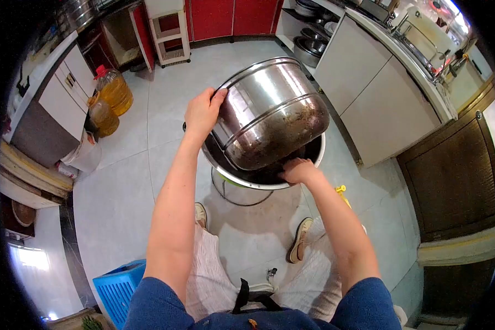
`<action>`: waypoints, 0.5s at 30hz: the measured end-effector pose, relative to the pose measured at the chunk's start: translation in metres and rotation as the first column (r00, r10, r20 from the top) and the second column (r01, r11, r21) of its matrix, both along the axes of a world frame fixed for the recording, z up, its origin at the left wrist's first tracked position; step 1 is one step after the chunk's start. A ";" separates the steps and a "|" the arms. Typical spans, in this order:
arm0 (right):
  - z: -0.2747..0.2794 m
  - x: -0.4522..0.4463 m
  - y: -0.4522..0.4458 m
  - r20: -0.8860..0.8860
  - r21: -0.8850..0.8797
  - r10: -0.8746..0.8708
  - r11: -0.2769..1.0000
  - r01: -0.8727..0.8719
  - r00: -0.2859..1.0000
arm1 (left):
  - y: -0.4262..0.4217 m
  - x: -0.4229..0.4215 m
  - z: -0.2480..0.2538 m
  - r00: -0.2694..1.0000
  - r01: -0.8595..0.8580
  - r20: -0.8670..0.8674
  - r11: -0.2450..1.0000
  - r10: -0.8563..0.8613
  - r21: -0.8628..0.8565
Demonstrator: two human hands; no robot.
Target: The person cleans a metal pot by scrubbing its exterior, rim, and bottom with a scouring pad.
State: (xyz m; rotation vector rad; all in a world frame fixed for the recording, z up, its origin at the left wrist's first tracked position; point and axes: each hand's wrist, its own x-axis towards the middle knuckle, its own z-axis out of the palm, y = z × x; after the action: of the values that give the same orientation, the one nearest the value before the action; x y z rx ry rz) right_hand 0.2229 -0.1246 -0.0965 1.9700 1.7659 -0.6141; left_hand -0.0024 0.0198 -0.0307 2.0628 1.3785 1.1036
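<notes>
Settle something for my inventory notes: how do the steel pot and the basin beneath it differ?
The steel pot is tilted, its rim in the left hand; the basin sits mouth up on a wire stand.
The pot's outside is shiny, with brownish stains toward its base; the basin shows a dark inside and pale rim.
Both are round.

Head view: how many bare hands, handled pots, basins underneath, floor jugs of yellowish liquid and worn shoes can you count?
Bare hands: 2
Tilted metal pot: 1
Basin: 1
Jugs: 2
Shoes: 2
Total: 8
</notes>
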 end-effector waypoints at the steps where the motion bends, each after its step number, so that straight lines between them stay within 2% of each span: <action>1: -0.011 0.000 0.012 0.051 -0.076 -0.032 0.997 0.035 0.998 | 0.002 0.000 -0.001 1.000 0.004 -0.011 1.000 -0.004 0.002; 2: -0.023 0.001 0.020 0.105 -0.149 -0.059 0.986 0.074 0.993 | 0.003 0.001 -0.002 1.000 0.009 -0.022 1.000 -0.009 0.003; 3: -0.043 0.006 0.025 0.103 -0.149 -0.056 0.986 0.071 0.993 | 0.002 0.002 -0.001 1.000 0.006 -0.023 1.000 -0.006 0.003; 4: -0.068 0.012 0.028 0.141 -0.011 -0.034 0.999 0.035 0.989 | 0.001 0.002 0.001 1.000 0.012 -0.020 1.000 -0.012 -0.002; 6: -0.088 0.019 0.030 0.177 0.121 -0.016 0.993 -0.006 0.984 | 0.002 0.000 -0.001 1.000 0.017 -0.019 1.000 -0.018 -0.013; 8: -0.098 0.029 0.033 0.287 0.196 -0.027 0.980 -0.031 0.958 | 0.004 0.000 -0.003 0.999 0.023 -0.028 1.000 -0.023 -0.010; 9: -0.098 0.030 0.035 0.287 0.198 -0.030 0.980 -0.028 0.958 | 0.005 0.000 -0.003 0.999 0.025 -0.028 1.000 -0.026 -0.008; 11: -0.096 0.036 0.038 0.042 0.178 -0.145 0.975 0.136 0.989 | 0.005 0.000 -0.004 1.000 0.006 -0.022 1.000 -0.006 0.001; 12: -0.074 0.032 0.036 0.046 0.183 -0.152 0.973 0.142 0.987 | 0.005 0.001 -0.004 1.000 0.013 -0.017 1.000 -0.013 0.005; 13: -0.034 0.019 0.031 0.052 0.000 0.034 0.999 -0.035 0.998 | 0.004 0.001 -0.005 1.000 0.018 0.013 1.000 -0.018 0.010; 15: -0.015 0.015 0.023 0.025 -0.186 0.208 0.962 -0.200 0.978 | 0.003 0.000 -0.007 0.998 0.033 0.047 0.999 -0.033 0.011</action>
State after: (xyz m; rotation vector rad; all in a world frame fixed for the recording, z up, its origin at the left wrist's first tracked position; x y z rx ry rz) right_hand 0.2377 -0.1015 -0.1113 1.6429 1.7885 -0.6319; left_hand -0.0024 0.0224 -0.0373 2.0460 1.3137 1.1410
